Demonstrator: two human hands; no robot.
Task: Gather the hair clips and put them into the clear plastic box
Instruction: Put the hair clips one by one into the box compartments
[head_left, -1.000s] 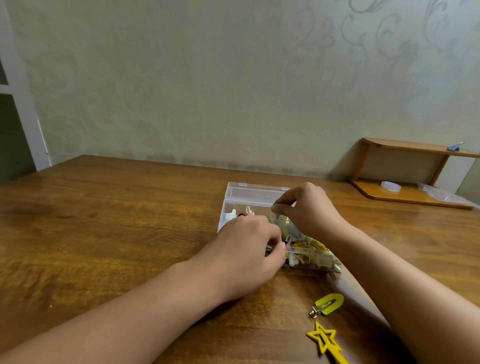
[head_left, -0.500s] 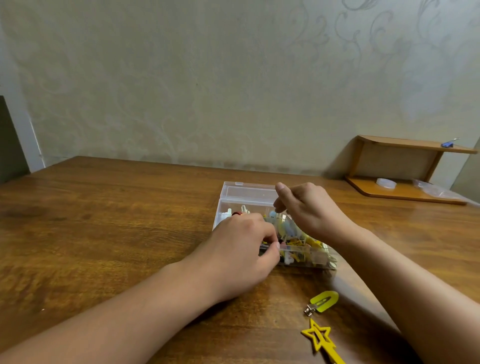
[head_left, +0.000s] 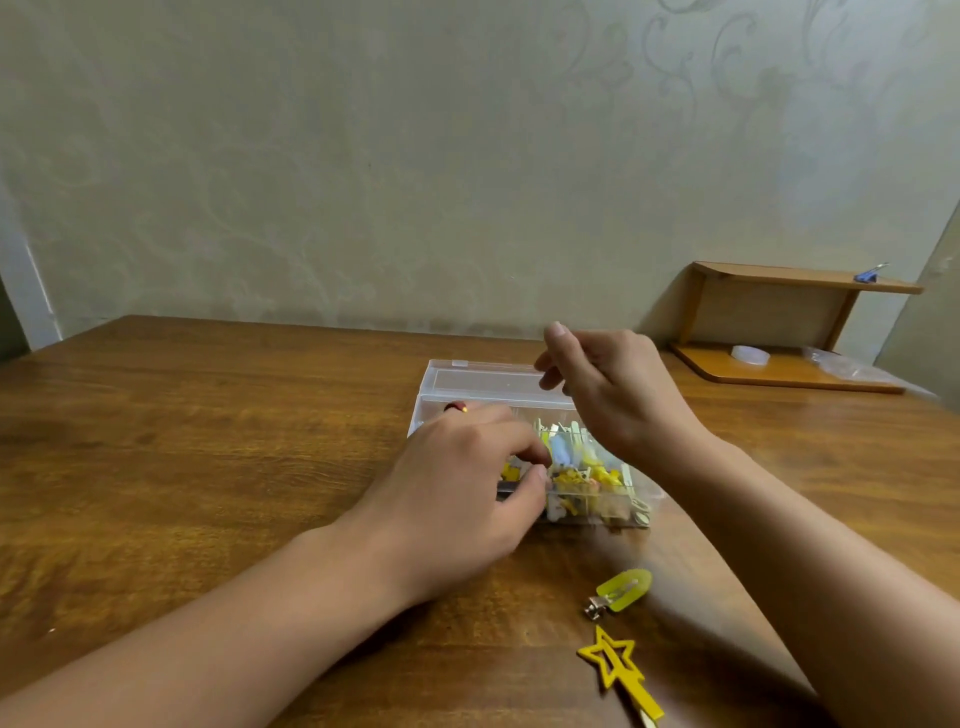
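Observation:
The clear plastic box (head_left: 602, 512) lies open in the middle of the wooden table, its lid (head_left: 483, 379) folded back and several yellow, white and blue hair clips (head_left: 582, 467) heaped inside. My left hand (head_left: 457, 493) reaches over the box's front left part, fingers curled inside and thumb against the front wall; what lies under the palm is hidden. Above the box's back right corner, my right hand (head_left: 613, 384) hovers with loosely curled fingers and holds nothing. On the table in front of the box are a yellow-green clip (head_left: 623, 590) and a yellow star clip (head_left: 615, 665).
A small wooden shelf (head_left: 779, 369) stands at the table's back right against the wall, with a white round object (head_left: 750, 355), a clear bag (head_left: 847, 366) and a blue binder clip (head_left: 867, 275) on it. The wall runs along the table's far edge.
My right hand has lifted up and away from the clips in the box and its fingers have loosened. My left hand has stayed at the box's front.

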